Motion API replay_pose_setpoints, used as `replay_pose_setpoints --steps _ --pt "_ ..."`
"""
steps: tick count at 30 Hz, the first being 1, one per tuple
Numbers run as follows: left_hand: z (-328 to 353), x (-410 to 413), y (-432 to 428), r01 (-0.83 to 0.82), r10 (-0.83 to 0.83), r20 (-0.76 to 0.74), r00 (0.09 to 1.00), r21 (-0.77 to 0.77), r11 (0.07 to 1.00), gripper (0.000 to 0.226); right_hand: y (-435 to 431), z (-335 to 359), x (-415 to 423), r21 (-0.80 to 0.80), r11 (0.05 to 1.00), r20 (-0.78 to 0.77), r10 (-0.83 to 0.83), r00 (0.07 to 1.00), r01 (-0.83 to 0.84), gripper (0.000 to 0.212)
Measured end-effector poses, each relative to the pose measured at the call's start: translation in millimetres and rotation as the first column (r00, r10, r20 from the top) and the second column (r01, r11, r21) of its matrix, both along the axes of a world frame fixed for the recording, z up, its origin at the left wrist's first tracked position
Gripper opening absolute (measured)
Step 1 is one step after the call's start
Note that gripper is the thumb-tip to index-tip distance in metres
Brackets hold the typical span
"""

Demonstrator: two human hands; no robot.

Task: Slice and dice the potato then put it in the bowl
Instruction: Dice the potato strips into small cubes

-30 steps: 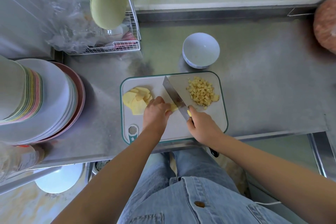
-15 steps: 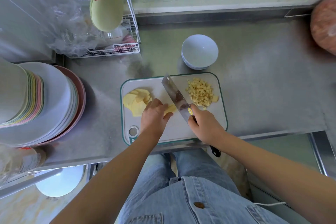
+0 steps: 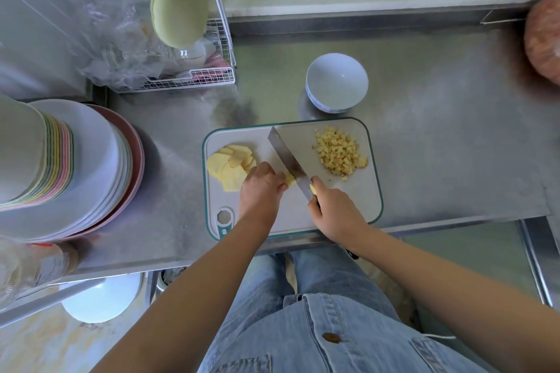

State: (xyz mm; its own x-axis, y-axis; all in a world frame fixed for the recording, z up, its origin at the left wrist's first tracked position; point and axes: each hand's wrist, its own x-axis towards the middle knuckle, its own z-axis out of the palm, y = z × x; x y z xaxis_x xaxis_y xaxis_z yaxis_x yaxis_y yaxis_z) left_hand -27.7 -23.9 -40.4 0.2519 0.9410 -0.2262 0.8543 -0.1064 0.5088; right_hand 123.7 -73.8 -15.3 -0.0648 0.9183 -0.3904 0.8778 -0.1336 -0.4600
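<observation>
A white cutting board point(image 3: 357, 209) with a green rim lies on the steel counter. Yellow potato slices point(image 3: 230, 165) are fanned out at its left. A heap of diced potato point(image 3: 340, 154) sits at its right. My left hand point(image 3: 261, 188) has curled fingers holding down a small stack of potato point(image 3: 290, 179) mid-board. My right hand point(image 3: 335, 212) grips the handle of a cleaver point(image 3: 288, 157), its blade standing against that stack. An empty white bowl point(image 3: 336, 82) stands just beyond the board.
A tall stack of plates point(image 3: 78, 166) fills the counter's left. A wire rack point(image 3: 194, 79) with plastic bags sits at the back left. A reddish round object point(image 3: 544, 39) is at the far right edge. The counter's front edge runs under my wrists.
The cleaver keeps chopping at the small stack, its blade shifting slightly left. My left hand has drawn back a little along the potato. The piles and bowl have not moved.
</observation>
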Motion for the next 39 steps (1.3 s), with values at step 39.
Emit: replay_pose_setpoints --steps 39 --pt "-4 -17 -4 0.015 -0.014 -0.009 1.000 0.037 0.999 0.025 0 17 -3 -0.004 1.000 -0.085 0.001 0.996 -0.001 0.009"
